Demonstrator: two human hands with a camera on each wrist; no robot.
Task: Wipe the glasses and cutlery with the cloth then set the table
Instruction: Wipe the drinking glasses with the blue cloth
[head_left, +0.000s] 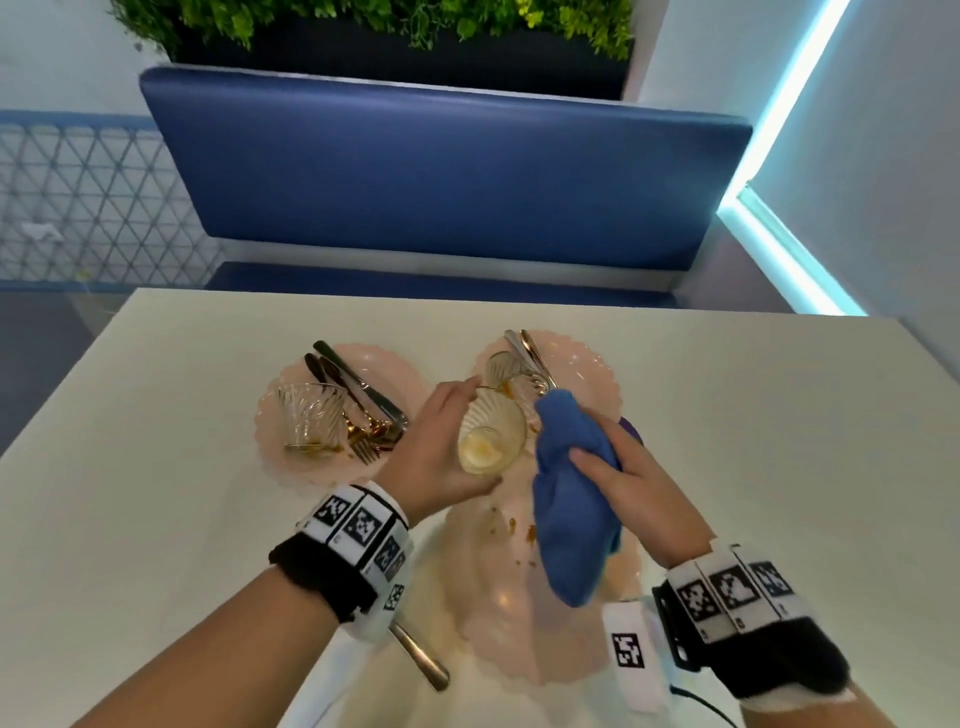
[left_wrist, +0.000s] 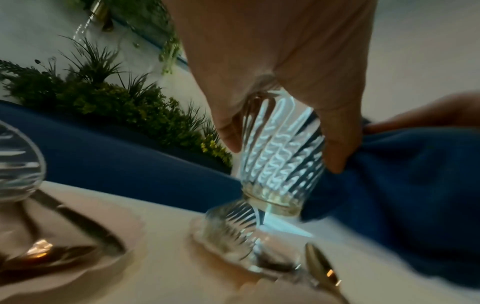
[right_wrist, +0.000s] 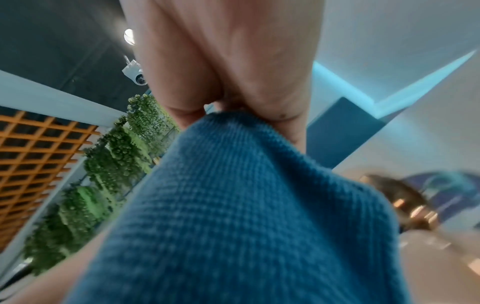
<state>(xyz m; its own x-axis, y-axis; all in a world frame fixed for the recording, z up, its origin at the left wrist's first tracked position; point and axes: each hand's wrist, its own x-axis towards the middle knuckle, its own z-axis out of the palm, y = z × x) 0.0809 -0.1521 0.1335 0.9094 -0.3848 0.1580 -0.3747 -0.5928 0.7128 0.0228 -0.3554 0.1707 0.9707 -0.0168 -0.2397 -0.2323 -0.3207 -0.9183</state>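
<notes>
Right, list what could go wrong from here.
1. The left hand holds the glass tilted in the air above a plate; a slip could break both.
2. The cloth in the right hand hangs over crumbs on that plate and may pick them up.

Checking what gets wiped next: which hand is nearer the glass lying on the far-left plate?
Left. The left hand is just right of that glass; the right hand is farther right.

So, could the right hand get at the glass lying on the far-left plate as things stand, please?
Probably not directly: the right hand holds the blue cloth, and the left hand with its ribbed glass sits between it and the tipped glass.
</notes>
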